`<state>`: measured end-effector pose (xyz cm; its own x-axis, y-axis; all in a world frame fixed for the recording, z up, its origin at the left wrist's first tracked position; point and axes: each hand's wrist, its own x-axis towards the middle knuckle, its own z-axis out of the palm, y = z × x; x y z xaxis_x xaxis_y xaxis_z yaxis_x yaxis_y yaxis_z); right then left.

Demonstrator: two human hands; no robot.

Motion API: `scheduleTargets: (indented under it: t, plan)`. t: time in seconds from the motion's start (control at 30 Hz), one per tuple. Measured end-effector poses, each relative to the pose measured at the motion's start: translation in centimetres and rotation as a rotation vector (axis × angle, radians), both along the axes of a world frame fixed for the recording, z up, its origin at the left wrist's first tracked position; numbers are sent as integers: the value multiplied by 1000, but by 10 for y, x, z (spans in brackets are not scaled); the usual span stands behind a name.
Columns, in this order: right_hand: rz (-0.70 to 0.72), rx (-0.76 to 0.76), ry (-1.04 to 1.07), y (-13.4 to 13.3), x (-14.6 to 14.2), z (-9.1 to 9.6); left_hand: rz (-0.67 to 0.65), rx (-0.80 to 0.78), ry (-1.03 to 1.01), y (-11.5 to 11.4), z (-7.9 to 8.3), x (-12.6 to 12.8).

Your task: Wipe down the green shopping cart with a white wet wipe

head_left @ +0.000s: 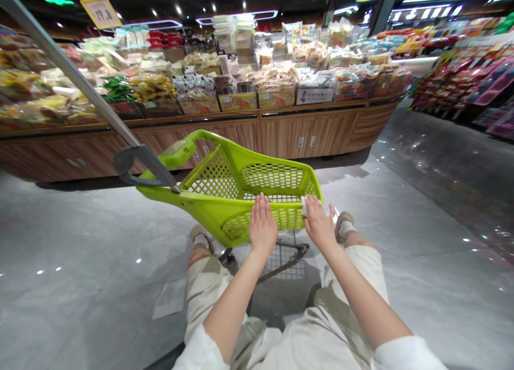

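Note:
In front of me is a lime-green plastic shopping cart basket with lattice sides, on a grey metal frame. My left hand lies flat against the near side, its fingers straight and reaching up to the rim. At the right end of that rim, my right hand presses a small white tissue against the plastic. Most of the tissue is hidden under the fingers. A grey handle part and a long metal pole rise at the cart's left end.
Beyond the cart runs a wood-panelled display counter piled with packaged snacks. A yellow-edged price sign hangs upper left. More shelves of goods stand on the right. Grey shiny tiles cover the floor; my knees flank the cart.

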<state>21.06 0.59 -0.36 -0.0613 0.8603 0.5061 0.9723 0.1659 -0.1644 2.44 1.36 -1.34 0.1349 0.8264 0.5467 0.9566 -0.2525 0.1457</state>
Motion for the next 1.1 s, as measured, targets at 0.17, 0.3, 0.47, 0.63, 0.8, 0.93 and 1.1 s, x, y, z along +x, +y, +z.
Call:
scheduleTargets:
  t: [0.17, 0.3, 0.47, 0.63, 0.8, 0.93, 1.1]
  plan:
    - [54, 13, 61, 5, -40, 4, 15, -2, 7, -1, -1, -1]
    - [199, 12, 43, 5, -83, 11, 23, -7, 29, -2, 0, -4]
    - [197, 26, -12, 1, -63, 2, 15, -8, 31, -3, 3, -8]
    - [61, 106, 41, -8, 16, -24, 4, -21, 13, -1, 3, -6]
    - [-45, 122, 174, -4, 16, -24, 3, -21, -11, 1, 1, -2]
    - [125, 57, 214, 9, -54, -2, 8, -13, -2, 0, 0, -3]
    - [302, 21, 173, 14, -90, 11, 10, -20, 29, 0, 1, -7]
